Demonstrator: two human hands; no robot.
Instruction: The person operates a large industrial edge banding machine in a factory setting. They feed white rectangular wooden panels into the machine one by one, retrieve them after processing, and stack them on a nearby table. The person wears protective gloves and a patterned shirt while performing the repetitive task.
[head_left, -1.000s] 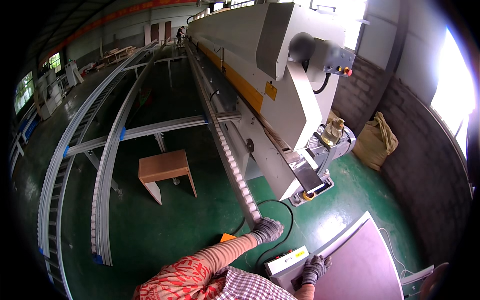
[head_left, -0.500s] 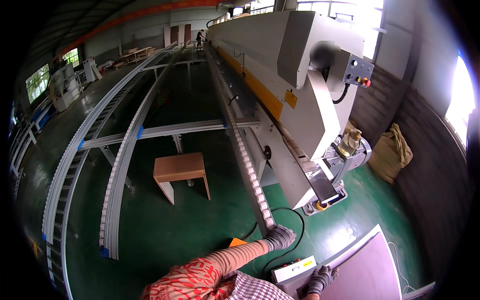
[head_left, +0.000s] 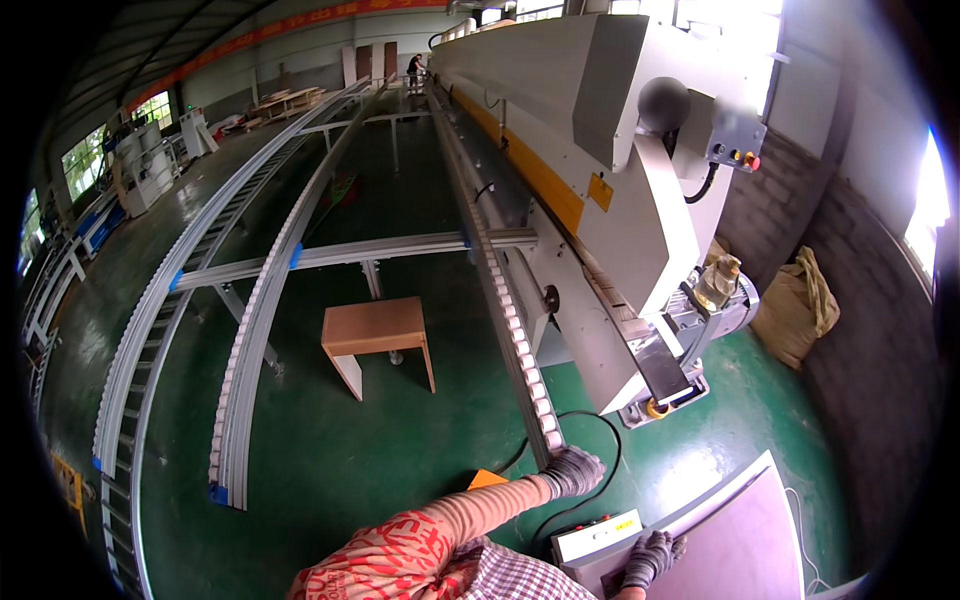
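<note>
My left hand [head_left: 575, 471], in a grey striped glove, is closed round the near end of a rail lined with white rollers [head_left: 540, 406]. Its arm reaches across from the lower edge in a pinkish ribbed sleeve. At the lower right, my right hand [head_left: 652, 560], gloved the same way, grips the left side of a curved-looking panel with a pinkish face [head_left: 735, 540] and a grey border. Its fingertips are partly hidden. Just left of that panel lies a white control box [head_left: 597, 537] with small red knobs on top.
A long grey-white machine [head_left: 560, 110] with a yellow strip runs away along the right. Left of it stand more roller rails [head_left: 250, 390] joined by a crossbar. A small brown wooden stool [head_left: 375, 325], a black cable [head_left: 618, 450] and a tan sack [head_left: 795, 310] are around. A person [head_left: 415, 68] stands far off.
The whole scene has shifted slightly to the right in the view as my head turned a little. Both hands keep their places on the rail and the panel.
</note>
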